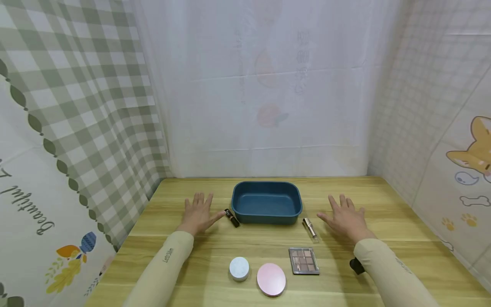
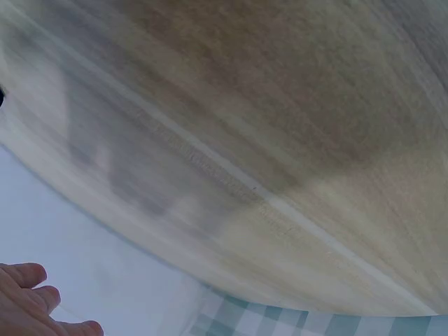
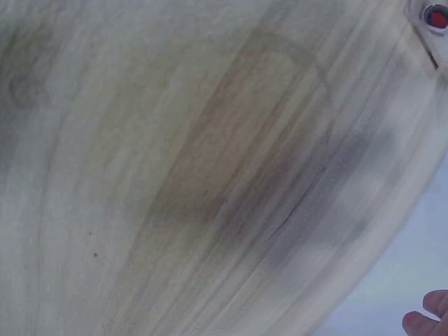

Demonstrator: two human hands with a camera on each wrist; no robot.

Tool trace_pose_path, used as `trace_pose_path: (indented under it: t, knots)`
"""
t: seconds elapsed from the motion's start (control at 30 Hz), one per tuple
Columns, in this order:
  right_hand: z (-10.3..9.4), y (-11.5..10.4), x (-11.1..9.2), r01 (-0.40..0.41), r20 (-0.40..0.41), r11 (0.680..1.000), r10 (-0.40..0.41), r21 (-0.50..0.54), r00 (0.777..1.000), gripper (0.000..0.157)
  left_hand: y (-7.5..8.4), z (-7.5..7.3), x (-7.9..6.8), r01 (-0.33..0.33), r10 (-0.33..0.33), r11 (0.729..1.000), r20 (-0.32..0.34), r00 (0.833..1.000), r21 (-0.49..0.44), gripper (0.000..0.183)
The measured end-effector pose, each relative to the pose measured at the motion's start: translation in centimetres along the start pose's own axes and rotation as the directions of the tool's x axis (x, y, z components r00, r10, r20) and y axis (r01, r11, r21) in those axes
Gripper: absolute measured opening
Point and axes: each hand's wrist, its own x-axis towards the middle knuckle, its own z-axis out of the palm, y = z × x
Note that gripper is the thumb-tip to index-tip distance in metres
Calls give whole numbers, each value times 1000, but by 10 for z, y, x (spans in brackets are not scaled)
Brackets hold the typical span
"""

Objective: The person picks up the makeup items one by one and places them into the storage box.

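Observation:
My left hand [image 1: 198, 215] is spread with straight fingers at the left of the table, its thumb beside a dark lipstick tube [image 1: 232, 218]. Across from it, my right hand [image 1: 345, 217] has its fingers spread too, thumb towards a slim metallic tube with a clear end [image 1: 310, 229]. Neither hand holds anything. Between them, at the back, sits a dark blue rectangular bin [image 1: 267, 219]. Nearer the front are an eyeshadow palette [image 1: 304, 260], a white round jar [image 1: 239, 268] and a pink round compact [image 1: 271, 279]. The left wrist view shows only fingertips [image 2: 45, 297].
The wood-grain table [image 1: 215, 247] ends at a white cloth backdrop [image 1: 268, 106]. A green checked cloth [image 1: 96, 85] hangs on the left, a printed cloth [image 1: 433, 170] on the right. A black strap piece [image 1: 357, 266] shows under the right wrist.

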Motion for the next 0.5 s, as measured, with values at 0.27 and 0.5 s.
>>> trace_pose_path:
  t: [0.27, 0.5]
  knots:
    - [-2, -1, 1, 12, -25, 1000, -12, -4, 1000, 89, 5, -6, 4, -23, 23, 1000, -2, 1000, 15, 93]
    - [-3, -2, 1, 23, -27, 1000, -24, -6, 999, 89, 13, -10, 8, -40, 40, 999, 5, 999, 2, 93]
